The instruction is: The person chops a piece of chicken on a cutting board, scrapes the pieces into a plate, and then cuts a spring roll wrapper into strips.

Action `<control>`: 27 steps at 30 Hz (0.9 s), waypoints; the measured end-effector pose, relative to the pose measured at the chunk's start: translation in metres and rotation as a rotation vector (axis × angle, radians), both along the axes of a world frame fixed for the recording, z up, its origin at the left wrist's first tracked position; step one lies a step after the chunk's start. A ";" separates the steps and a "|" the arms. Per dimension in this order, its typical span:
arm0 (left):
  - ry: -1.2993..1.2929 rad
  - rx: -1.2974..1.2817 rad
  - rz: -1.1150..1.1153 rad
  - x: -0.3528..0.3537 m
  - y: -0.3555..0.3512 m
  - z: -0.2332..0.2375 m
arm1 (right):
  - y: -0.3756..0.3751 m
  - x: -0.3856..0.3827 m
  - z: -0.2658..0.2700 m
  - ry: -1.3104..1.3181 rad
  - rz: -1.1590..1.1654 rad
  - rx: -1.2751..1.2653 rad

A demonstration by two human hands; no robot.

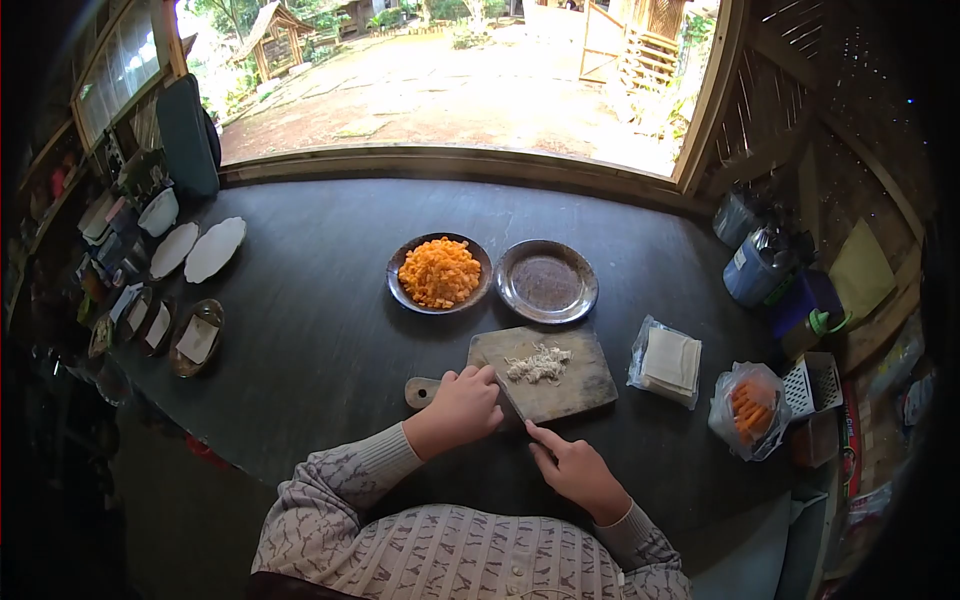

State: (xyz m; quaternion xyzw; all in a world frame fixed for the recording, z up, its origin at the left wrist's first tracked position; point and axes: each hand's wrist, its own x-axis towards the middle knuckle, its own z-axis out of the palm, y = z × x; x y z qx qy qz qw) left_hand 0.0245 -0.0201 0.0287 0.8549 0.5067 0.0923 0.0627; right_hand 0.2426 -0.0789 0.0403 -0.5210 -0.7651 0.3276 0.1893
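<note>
A wooden cutting board (578,394) with a handle lies in front of me, bearing a small heap of pale shredded food (539,364), perhaps chicken. My right hand (578,472) is closed round the handle of a knife (512,400), whose thin blade slants up and left over the board. At the board's left side, my left hand (458,408) has its fingers curled close to the blade; whatever they pinch is hidden. Beyond the board stand a bowl of diced orange food (440,272) and a brown plate (547,282) holding nothing.
Right of the board lie a bag of square white wrappers (669,361) and a plastic bag of carrot pieces (750,410). A blue container (757,268) stands farther back. White oval plates (215,250) and small brown dishes (197,338) sit left. A window frame (440,163) edges the table.
</note>
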 end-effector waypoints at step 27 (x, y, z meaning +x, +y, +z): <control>0.050 -0.113 0.005 -0.003 0.001 0.009 | 0.012 -0.005 0.011 0.251 -0.080 -0.322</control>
